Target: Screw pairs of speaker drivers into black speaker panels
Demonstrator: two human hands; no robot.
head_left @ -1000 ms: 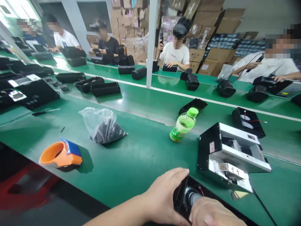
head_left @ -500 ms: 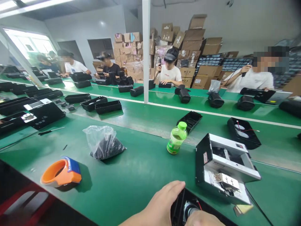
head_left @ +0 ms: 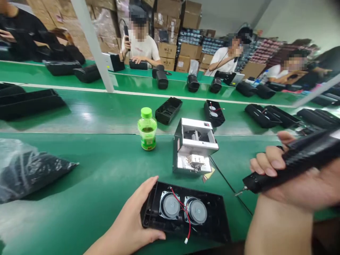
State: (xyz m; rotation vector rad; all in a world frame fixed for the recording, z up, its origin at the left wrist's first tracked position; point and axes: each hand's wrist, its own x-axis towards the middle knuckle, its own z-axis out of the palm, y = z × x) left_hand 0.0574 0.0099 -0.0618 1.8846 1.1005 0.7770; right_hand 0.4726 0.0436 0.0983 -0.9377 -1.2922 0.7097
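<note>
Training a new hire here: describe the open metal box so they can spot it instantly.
On the green bench in front of the wearer, find the green-capped bottle. To its right sits an open silver metal box, the only bare metal among the black plastic casings.

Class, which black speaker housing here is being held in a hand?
The nearest one, gripped by the left hand; its two speakers face up, whereas the similar housing farther away lies untouched.
</note>
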